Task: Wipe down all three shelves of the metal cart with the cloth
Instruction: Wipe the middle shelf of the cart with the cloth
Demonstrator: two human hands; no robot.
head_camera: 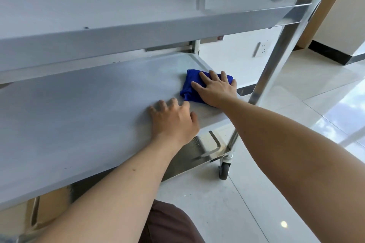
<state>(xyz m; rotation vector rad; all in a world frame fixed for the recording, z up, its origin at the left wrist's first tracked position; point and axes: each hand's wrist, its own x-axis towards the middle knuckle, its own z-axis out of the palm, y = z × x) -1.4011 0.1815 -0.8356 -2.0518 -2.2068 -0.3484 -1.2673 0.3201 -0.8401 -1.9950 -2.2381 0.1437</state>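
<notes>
The metal cart fills the view with three steel shelves: the top shelf (pixel 118 6), the middle shelf (pixel 79 120) and the bottom shelf (pixel 197 154), seen only at its right end. A folded blue cloth (pixel 190 87) lies at the far right corner of the middle shelf. My right hand (pixel 216 89) presses flat on the cloth, fingers spread, covering its right half. My left hand (pixel 173 122) rests on the bare middle shelf just left of and nearer than the cloth, fingers slightly curled, holding nothing.
The cart's right front post (pixel 284 45) rises beside my right arm, with a caster wheel (pixel 224 170) below on the glossy tiled floor (pixel 296 89). A wall socket (pixel 259 49) sits behind the cart. A cardboard box (pixel 49 209) shows under the middle shelf at left.
</notes>
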